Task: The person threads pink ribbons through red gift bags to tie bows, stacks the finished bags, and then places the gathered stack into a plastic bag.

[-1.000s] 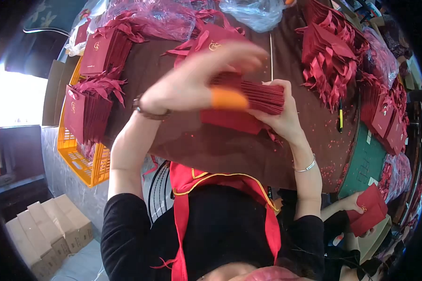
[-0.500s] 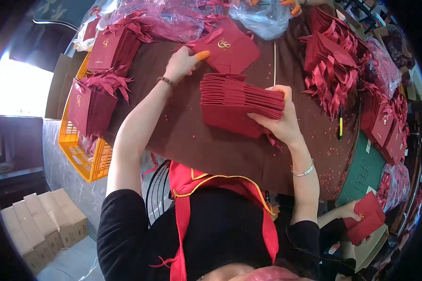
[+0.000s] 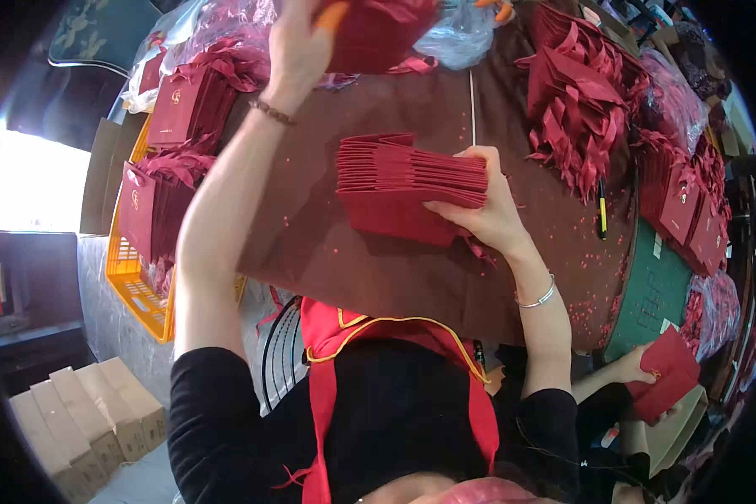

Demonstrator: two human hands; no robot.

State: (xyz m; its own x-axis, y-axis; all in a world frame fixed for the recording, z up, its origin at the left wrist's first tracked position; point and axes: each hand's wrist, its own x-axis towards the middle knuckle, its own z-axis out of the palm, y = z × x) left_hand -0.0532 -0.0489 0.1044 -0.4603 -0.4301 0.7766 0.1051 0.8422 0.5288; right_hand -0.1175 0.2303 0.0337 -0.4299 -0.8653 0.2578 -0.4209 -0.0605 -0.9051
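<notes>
My left hand (image 3: 298, 55), with an orange cover on one finger, is raised at the top edge of the view. It is closed on a dark red paper bag (image 3: 374, 38), smeared by motion and partly cut off by the frame. My right hand (image 3: 491, 206) grips the right end of a thick stack of folded red paper bags (image 3: 399, 218) over the middle of the table. Its thumb lies on the near face, while its other fingers wrap the far side. A bit of red ribbon hangs below the stack.
Upright red bags with ribbons (image 3: 176, 109) stand at the left by a yellow crate (image 3: 134, 294). More ribboned bags (image 3: 575, 109) and a yellow-black pen (image 3: 601, 210) lie right on the brown cloth (image 3: 311, 239). A co-worker's hand (image 3: 634, 367) holds a red bag at lower right.
My left hand has lifted the single bag off the cloth and up toward the top edge. The right hand still holds the stack, which appears slightly further left.
</notes>
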